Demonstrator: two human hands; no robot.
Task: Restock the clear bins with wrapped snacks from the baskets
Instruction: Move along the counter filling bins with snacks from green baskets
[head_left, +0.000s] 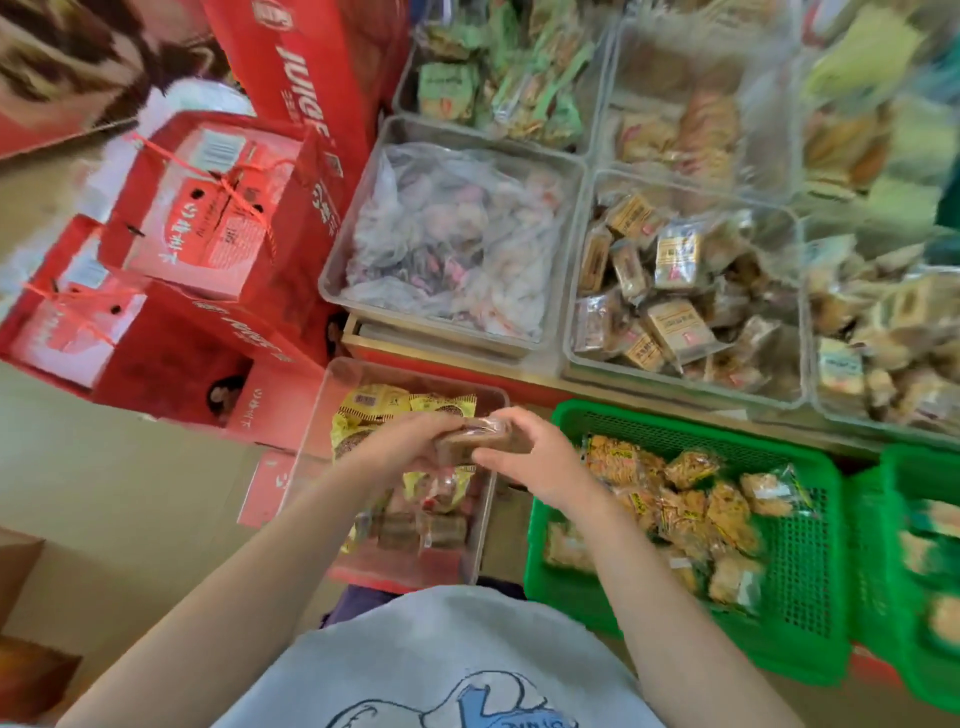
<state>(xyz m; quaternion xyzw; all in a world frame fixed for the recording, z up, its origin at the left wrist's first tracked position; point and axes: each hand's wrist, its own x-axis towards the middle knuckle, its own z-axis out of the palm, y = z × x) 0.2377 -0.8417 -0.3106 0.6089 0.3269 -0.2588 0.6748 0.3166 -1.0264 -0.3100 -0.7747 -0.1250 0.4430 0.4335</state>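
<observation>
Both my hands hold one brown wrapped snack (483, 440) above a clear bin (311, 431) that stands low in front of me. My left hand (405, 447) grips its left end and my right hand (530, 457) curls round its right end. Inside the bin lie yellow wrapped snacks (374, 405) and brown wrapped ones (415, 530). To the right stands a green basket (800, 571) with several orange-brown wrapped snacks (691, 499).
Clear bins on the shelf above hold a crumpled plastic bag (447, 234), tan wrapped snacks (670, 280) and green packets (498, 78). Red gift boxes (197, 218) are stacked at the left. A second green basket (924, 571) sits at the far right.
</observation>
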